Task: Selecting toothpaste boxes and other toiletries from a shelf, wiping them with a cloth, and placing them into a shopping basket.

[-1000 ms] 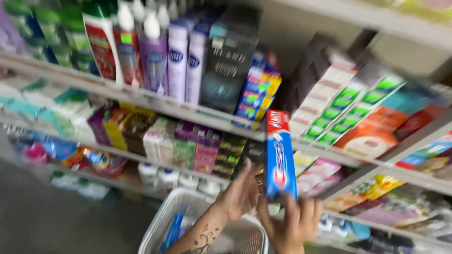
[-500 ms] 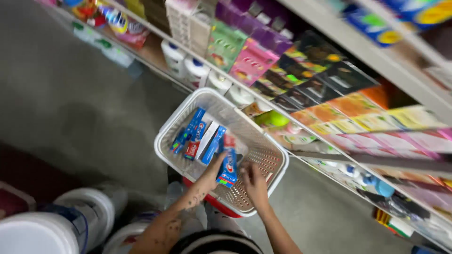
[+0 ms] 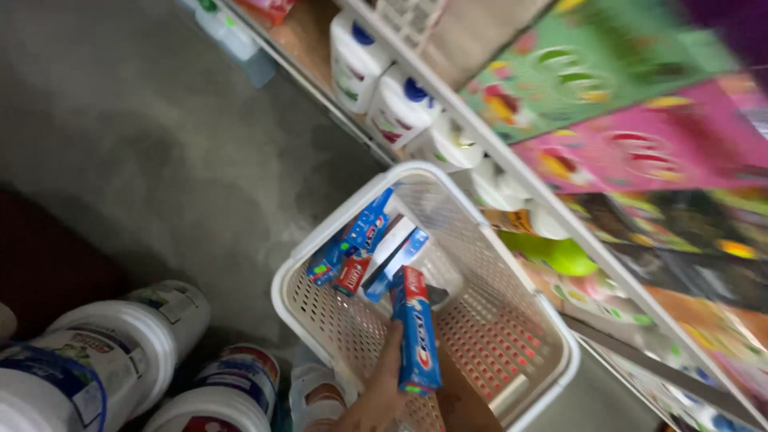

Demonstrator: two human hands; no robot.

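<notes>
My left hand comes in from the bottom edge and grips the lower end of a blue and red toothpaste box. The box stands nearly upright inside a white perforated plastic basket. Several more blue, red and white toothpaste boxes lie against the basket's far left wall. My right hand is out of the picture.
White tubs with printed labels stand on the grey floor left of the basket. To the right, low shelves hold white bottles with blue caps, pink and green packs and a lime-green item.
The toothpaste box came down from shelf height into the basket. The view dropped closer to the basket, and my right hand has left the frame.
</notes>
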